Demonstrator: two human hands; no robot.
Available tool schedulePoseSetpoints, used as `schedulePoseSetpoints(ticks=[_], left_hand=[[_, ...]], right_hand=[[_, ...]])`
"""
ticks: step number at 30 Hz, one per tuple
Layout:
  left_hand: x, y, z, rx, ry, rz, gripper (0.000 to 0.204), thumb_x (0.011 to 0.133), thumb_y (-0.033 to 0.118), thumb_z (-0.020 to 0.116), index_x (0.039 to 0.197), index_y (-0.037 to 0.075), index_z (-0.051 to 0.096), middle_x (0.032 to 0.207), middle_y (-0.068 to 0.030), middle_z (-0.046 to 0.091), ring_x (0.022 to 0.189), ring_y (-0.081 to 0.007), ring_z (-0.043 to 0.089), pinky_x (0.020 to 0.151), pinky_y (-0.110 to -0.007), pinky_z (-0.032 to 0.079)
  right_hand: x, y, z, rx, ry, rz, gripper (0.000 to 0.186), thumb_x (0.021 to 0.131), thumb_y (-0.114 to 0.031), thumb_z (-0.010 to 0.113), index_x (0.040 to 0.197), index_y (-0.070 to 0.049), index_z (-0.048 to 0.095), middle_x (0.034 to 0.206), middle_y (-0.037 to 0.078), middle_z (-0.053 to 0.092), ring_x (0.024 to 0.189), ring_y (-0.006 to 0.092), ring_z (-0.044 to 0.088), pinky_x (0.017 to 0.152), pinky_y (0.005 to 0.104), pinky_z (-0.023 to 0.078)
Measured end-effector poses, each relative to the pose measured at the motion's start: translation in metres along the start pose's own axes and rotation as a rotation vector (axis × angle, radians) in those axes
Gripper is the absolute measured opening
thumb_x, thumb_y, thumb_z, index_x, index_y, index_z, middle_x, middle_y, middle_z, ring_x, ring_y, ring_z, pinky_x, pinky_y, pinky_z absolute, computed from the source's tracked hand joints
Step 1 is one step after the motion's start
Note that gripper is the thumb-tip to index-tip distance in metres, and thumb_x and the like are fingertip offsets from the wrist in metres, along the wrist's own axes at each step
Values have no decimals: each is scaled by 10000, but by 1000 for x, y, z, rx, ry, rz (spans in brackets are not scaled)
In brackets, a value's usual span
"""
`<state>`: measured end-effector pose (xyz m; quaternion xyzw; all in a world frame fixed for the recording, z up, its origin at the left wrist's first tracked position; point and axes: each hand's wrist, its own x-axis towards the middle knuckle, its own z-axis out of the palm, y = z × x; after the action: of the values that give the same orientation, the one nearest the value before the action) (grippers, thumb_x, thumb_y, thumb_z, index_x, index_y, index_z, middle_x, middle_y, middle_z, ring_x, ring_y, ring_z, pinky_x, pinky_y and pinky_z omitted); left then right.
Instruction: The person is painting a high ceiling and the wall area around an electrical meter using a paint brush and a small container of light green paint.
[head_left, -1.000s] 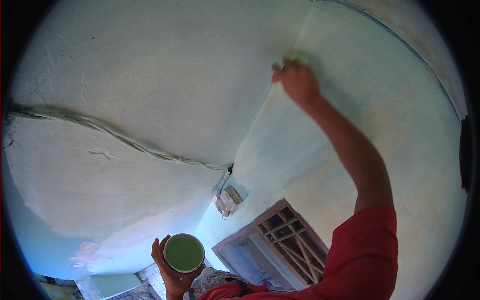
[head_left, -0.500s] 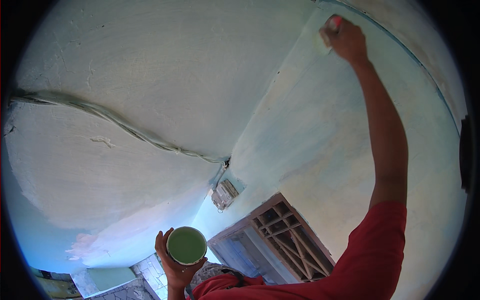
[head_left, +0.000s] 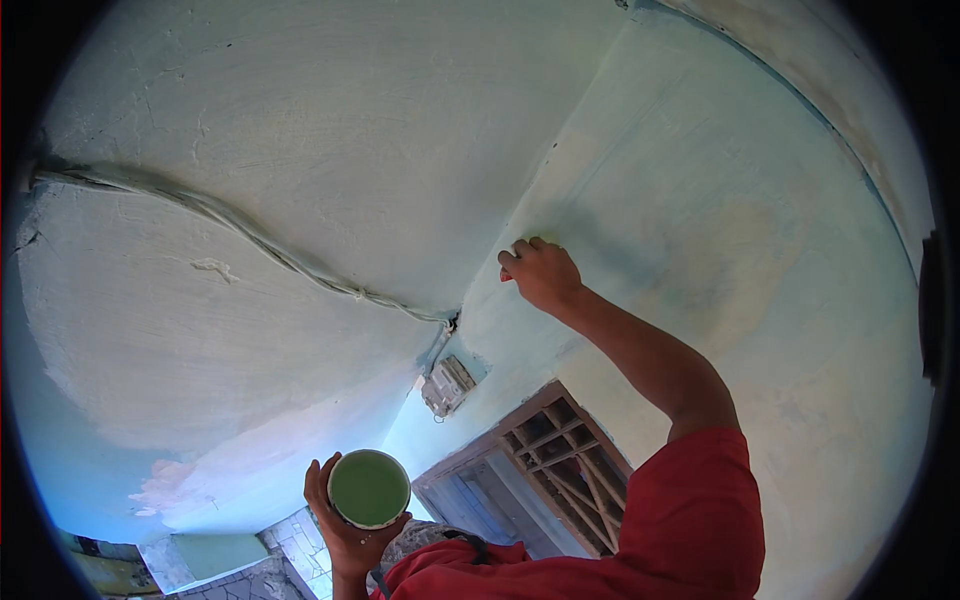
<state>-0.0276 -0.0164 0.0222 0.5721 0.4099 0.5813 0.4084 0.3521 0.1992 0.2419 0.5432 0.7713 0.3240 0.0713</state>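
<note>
My left hand (head_left: 345, 535) is wrapped around a round tub (head_left: 373, 526) near the lower edge, its opening facing me. Green paint (head_left: 368, 488) shows inside it. Up at the wall (head_left: 650, 170), close to the corner line, my right hand (head_left: 545, 273) grips a paintbrush (head_left: 506, 277). Only a bit of the brush's red handle shows below my fingers; the bristles are hidden behind the hand. My right arm is stretched across the wall, whose paint is patchy pale green and beige.
Twisted cables (head_left: 230, 222) run along the adjoining wall to the corner. A grey electrical box (head_left: 447, 386) is mounted beneath their end. Below the brush is a window with a wooden lattice (head_left: 565, 440). A dark edge line (head_left: 800, 95) curves along the upper right.
My right hand has swept the brush down and left, from the upper right of the wall to near the corner. My left hand with the tub has barely shifted.
</note>
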Motion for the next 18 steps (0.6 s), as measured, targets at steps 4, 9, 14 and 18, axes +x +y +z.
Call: schedulePoseSetpoints(ticks=[4,9,14,18], left_hand=[[1,-1,-1,3,15,6,1428,532,139,1050,1621,29,132,1527,-236,417,1354,-383,538,1106,-498,504],[4,-5,8,4,-8,0,1430,529,142,1050,1624,41,135,1528,-239,424,1349,-381,543,1098,-501,514],[10,-7,17,-16,-55,18,1454,533,135,1037,1643,92,100,1536,-220,424,1362,-365,536,1113,-496,513],[12,-4,19,-64,-85,35,1414,553,118,1039,1631,49,127,1535,-256,417,1347,-382,547,1080,-499,524]], right_hand=[[18,66,-63,-9,53,218,171,958,-247,677,1036,-101,720,897,160,736,858,345,728,798,491,583],[32,193,-233,-239,555,481,363,938,-480,706,1003,-126,745,902,165,762,854,402,736,798,495,590],[19,206,-269,-591,640,352,183,1004,-279,607,1030,-123,699,939,151,742,875,368,732,744,487,579],[0,138,-151,-472,406,166,165,908,-116,670,1032,-157,771,1061,79,712,1024,271,691,832,400,600]])
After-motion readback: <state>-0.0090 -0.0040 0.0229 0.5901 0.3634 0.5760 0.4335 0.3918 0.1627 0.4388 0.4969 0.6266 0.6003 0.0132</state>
